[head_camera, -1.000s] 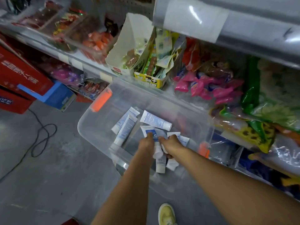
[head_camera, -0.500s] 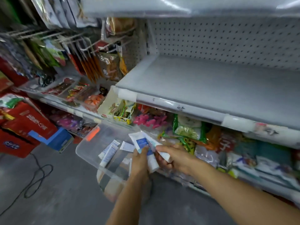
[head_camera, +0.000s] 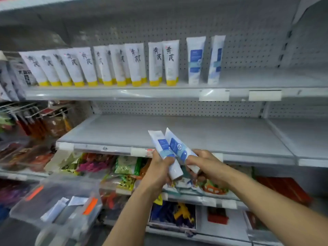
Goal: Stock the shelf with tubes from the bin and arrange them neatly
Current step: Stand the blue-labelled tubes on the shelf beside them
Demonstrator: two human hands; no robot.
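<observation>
My left hand [head_camera: 157,170] grips a white tube with a blue label [head_camera: 162,145], cap end down. Beside it my right hand [head_camera: 206,168] grips a second white and blue tube [head_camera: 177,146], tilted to the left. Both tubes are held in front of the edge of the bare grey middle shelf [head_camera: 177,132]. On the upper shelf [head_camera: 124,93] two matching white and blue tubes [head_camera: 195,61] stand upright, right of a row of several white tubes with yellow caps [head_camera: 106,66]. The clear plastic bin [head_camera: 58,203] sits low at the left with a few tubes lying in it.
Snack packets [head_camera: 124,166] fill the shelf below my hands. Hanging packets on hooks [head_camera: 35,121] stand at the left. More goods lie on the bottom shelf [head_camera: 172,215]. White price tags [head_camera: 264,95] are clipped to the upper shelf edge.
Both hands have lifted the tubes out of the bin and up to the middle shelf edge. My view has swung upward, bringing the stocked upper shelf into sight.
</observation>
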